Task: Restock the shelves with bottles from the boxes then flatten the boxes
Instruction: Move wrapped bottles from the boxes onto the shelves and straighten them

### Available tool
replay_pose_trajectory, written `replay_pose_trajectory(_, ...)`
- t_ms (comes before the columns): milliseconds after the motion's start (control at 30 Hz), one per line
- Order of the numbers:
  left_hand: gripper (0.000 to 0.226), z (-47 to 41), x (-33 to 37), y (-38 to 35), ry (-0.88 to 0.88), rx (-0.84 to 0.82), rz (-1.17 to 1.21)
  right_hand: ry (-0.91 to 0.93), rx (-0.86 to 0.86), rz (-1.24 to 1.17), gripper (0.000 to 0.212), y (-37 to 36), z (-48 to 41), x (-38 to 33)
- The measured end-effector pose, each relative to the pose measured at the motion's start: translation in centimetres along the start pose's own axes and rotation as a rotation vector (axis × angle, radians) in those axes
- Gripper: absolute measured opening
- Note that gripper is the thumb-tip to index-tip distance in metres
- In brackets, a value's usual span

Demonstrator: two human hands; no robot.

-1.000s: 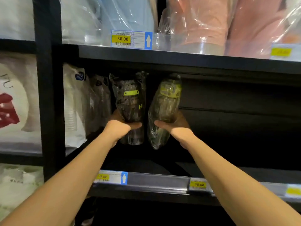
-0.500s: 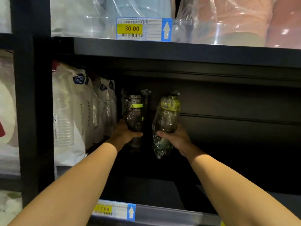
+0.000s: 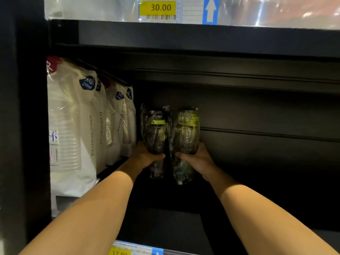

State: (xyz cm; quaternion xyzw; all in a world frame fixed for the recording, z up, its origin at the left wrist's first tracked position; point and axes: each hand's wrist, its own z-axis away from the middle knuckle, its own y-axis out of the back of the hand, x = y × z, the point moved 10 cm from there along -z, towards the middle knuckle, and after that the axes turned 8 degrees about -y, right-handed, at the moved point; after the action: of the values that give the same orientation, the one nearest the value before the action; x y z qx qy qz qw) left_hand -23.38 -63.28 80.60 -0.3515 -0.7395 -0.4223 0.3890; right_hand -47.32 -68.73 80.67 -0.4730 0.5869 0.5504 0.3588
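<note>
We find the left hand (image 3: 145, 157) and right hand (image 3: 197, 160) each gripping a wrapped bottle (image 3: 155, 137), (image 3: 186, 138) deep at the shelf's (image 3: 165, 229) left end beside cup packs (image 3: 73, 129), apparently not yet released; most shelf space remains unfilled, boxes unseen.

This is a shop: black metal shelving (image 3: 202, 37) carries a yellow price label (image 3: 157, 8) reading 30.00, with barcode and blue arrow, on the upper shelf's front edge, and a second label (image 3: 119, 252) reading 17.00 on the lower front edge. Identical bags of disposable cups (image 3: 71, 129) stand in a row at the shelf's left end, beside a dark bottle (image 3: 155, 133) and a green-capped bottle (image 3: 186, 133), both sealed in clear wrap.
</note>
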Motion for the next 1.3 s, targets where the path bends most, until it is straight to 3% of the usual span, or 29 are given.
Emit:
replay_pose_trajectory(167,0.118,1.5,1.0,0.1,0.042,-0.06,-0.058,-0.043,-0.003,0.025,0.117,0.2,0.4,-0.2)
replay_pose_trajectory(367,0.106,4.2,3.7,1.3,0.004,-0.057,-0.142,-0.077,0.024,0.203,0.125,1.4,3.0,-0.7)
replay_pose_trajectory(567,0.096,9.7,7.9,1.8,-0.025,-0.13,-0.602,-0.024,0.104,0.629,0.1,3.3,9.5,-3.1)
replay_pose_trajectory(667,0.075,14.5,10.0,1.7,-0.03,-0.237,-0.814,-0.015,0.134,0.882,0.088,4.0,14.8,-4.3)
replay_pose_trajectory(733,0.045,17.5,11.6,1.6,-0.12,-0.262,-0.909,-0.013,0.165,1.009,0.069,4.2,18.6,-4.5)
replay_pose_trajectory(767,0.041,19.0,12.5,1.7,-0.185,-0.245,-0.948,-0.008,0.193,1.048,0.061,4.3,20.3,-4.5)
replay_pose_trajectory(867,0.059,23.5,14.4,1.6,-0.339,-0.195,-1.018,0.033,0.277,1.08,0.071,4.7,25.3,-4.8)
replay_pose_trajectory(1033,0.061,29.7,15.0,1.8,-0.488,-0.168,-1.034,0.066,0.321,1.124,0.074,5.1,32.6,-4.6)
replay_pose_trajectory(1300,0.064,38.9,13.0,3.0,-0.463,-0.146,-0.994,0.204,0.317,1.174,0.069,4.5,42.0,-3.2)
